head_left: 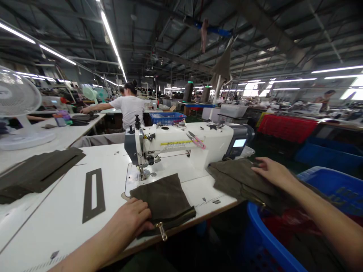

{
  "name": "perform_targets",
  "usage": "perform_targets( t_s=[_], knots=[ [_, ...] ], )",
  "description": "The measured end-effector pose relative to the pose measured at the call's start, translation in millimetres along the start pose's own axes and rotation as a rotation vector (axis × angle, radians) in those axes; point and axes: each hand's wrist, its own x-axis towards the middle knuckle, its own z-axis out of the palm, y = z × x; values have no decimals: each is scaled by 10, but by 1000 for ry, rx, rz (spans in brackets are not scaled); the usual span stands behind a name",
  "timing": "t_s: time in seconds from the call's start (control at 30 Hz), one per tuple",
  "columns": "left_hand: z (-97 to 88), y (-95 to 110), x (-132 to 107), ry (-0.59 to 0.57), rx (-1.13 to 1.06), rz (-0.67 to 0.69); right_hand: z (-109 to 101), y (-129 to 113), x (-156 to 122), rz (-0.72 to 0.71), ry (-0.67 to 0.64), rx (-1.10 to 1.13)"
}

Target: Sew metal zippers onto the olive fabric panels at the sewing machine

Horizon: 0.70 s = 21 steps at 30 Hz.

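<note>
**Dark olive fabric panel [166, 192] down flat, left hand [133, 219] on it**

Nearest, the blue plastic basket [268, 240] sits at the right, and here's the left hand, resting over the panel's left edge beside a gold-toned metal zip pull [162, 231]; whether it pinches the cloth can't be told. The zip looks already attached, so this panel seems partly made up. Over right, the right hand [270, 173] touches a crumpled dark olive fabric heap [235, 177] with loosely bent fingers; its grip, too, can't be told. Left of the panel lies a flat, slotted olive strip [101, 194], and beyond it an overlapping olive stack [25, 173]: no zips visible there, so those look still to do. Further back, the white sewing machine [178, 139] has no cloth under its metal presser foot [142, 173]: no stitching at this moment!
</note>
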Motion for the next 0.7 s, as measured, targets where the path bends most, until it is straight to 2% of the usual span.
perform_targets(
  t_s=[0.07,0.13,0.17,0.23,0.27,0.3,0.37,0.43,0.5,0.57,0.6,0.67,0.7],
  knots=[
    [-28,23,3,-25,-29,-14,72,6,-59,-21,43,-77],
    [-51,48,1,-21,-59,-37,136,-130,-189,-88,132,-146],
    [-59,61,-1,-17,-70,-46,166,-251,-280,-152,184,-170],
    [-70,90,0,-10,-73,-53,243,-571,-506,-412,265,-181],
    [-81,106,5,-3,-62,-48,296,-750,-633,-560,212,-115],
    [-99,123,14,9,-42,-39,359,-928,-761,-691,93,-19],
    [-174,160,39,45,14,-13,488,-1242,-984,-839,-236,161],
    [-309,206,57,109,70,14,548,-1475,-1103,-856,-491,356],
    [-484,273,53,188,94,9,462,-1642,-1081,-721,-655,550],
    [-635,372,30,263,44,-85,250,-1790,-931,-529,-716,677],
    [-678,431,15,287,-19,-162,136,-1868,-828,-486,-710,687],
    [-667,544,-19,293,-200,-340,1,-2035,-619,-573,-644,654],
    [-613,588,-42,261,-305,-421,17,-2119,-536,-653,-629,604]
  ],
)
